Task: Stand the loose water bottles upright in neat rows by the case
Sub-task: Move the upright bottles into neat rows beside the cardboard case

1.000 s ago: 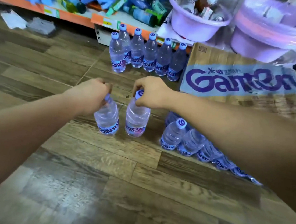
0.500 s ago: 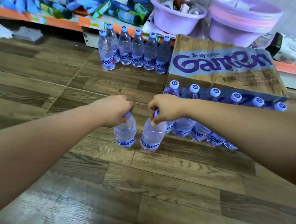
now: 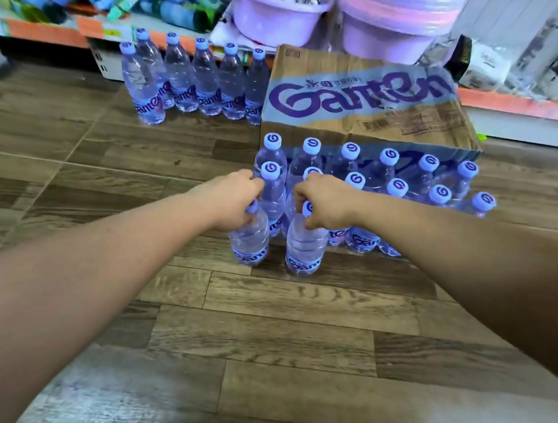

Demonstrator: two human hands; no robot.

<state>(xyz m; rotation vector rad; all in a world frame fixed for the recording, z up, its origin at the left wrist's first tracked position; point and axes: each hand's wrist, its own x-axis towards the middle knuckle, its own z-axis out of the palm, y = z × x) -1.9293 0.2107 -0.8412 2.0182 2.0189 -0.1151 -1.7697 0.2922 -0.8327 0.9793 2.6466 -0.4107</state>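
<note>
My left hand [image 3: 229, 199] grips the neck of a clear water bottle [image 3: 249, 242] with a purple label, upright on the wooden floor. My right hand [image 3: 326, 204] grips the cap end of a second upright bottle [image 3: 304, 248] beside it. Both bottles stand just in front of two rows of upright bottles [image 3: 393, 189] lined along the front of the cardboard Ganten case [image 3: 368, 100]. Another group of upright bottles [image 3: 195, 78] stands left of the case, against the shelf.
Behind the case runs a low orange-edged shelf [image 3: 48, 32] crowded with packaged goods. Two lilac plastic basins [image 3: 274, 14] sit above the case. Wood-pattern floor [image 3: 275, 331] stretches towards me, under my arms.
Both hands carried their bottles forward and to the right, from open floor up to the rows by the case. The view shifted, so that both rows now show.
</note>
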